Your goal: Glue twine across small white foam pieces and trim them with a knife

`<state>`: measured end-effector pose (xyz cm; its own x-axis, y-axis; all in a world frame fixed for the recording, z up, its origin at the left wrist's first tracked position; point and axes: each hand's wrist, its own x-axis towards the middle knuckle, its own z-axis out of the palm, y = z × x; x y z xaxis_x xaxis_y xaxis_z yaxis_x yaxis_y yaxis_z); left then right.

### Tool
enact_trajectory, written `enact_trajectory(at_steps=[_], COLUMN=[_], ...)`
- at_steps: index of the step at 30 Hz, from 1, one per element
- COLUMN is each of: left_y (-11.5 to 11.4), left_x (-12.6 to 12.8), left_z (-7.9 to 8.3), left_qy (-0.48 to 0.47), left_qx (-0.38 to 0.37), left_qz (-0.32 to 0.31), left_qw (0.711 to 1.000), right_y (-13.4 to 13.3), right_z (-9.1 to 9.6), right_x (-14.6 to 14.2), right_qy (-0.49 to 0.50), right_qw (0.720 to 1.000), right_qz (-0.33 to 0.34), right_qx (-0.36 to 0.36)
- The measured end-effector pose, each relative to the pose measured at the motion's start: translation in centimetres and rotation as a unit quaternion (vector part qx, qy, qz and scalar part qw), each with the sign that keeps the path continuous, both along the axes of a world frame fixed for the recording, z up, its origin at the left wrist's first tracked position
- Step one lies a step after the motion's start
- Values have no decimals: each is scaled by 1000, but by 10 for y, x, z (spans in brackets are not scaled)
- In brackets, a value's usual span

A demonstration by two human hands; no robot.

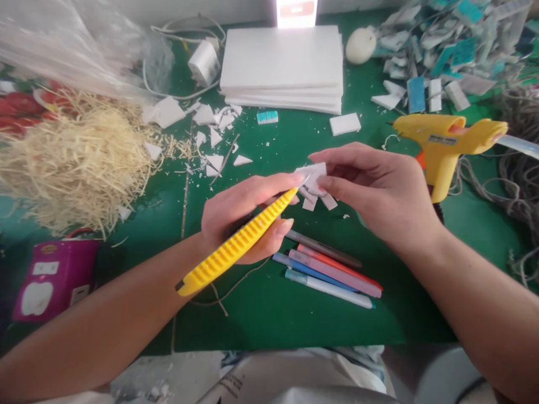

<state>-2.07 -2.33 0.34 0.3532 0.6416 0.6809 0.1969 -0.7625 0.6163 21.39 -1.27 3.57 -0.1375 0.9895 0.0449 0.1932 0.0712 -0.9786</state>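
My left hand (pixel 248 205) is closed around a yellow utility knife (pixel 242 241), whose ridged handle slants down to the left. The knife's blade (pixel 306 178) lies against a small white foam piece (pixel 315 175). That piece is pinched between the thumb and fingers of my right hand (pixel 374 185). My left index fingertip is close to the foam's left edge; whether it touches is unclear. Just below are a few small white offcuts (pixel 310 202). Several pens (pixel 332 272) lie side by side on the green table (pixel 269 320), nearer to me.
A yellow glue gun (pixel 446 140) stands right of my right hand. White foam sheets (pixel 282 64) are stacked at the back. Straw-like shreds (pixel 88 163) and a purple box (pixel 56 280) are on the left. Foam scraps (pixel 446 50) are heaped at back right, above tangled cord (pixel 520 168).
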Motion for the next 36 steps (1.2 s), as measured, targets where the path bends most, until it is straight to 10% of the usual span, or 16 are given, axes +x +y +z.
enact_trajectory(at_steps=[36], left_y=[1], left_x=[0], left_z=[3], left_qy=[17], left_qx=[8], left_qz=[-8], left_qw=[1000], right_y=[-2], right_z=[1], right_x=[0], right_qy=[-7], right_qw=[1000], right_qz=[4], right_qx=[-10])
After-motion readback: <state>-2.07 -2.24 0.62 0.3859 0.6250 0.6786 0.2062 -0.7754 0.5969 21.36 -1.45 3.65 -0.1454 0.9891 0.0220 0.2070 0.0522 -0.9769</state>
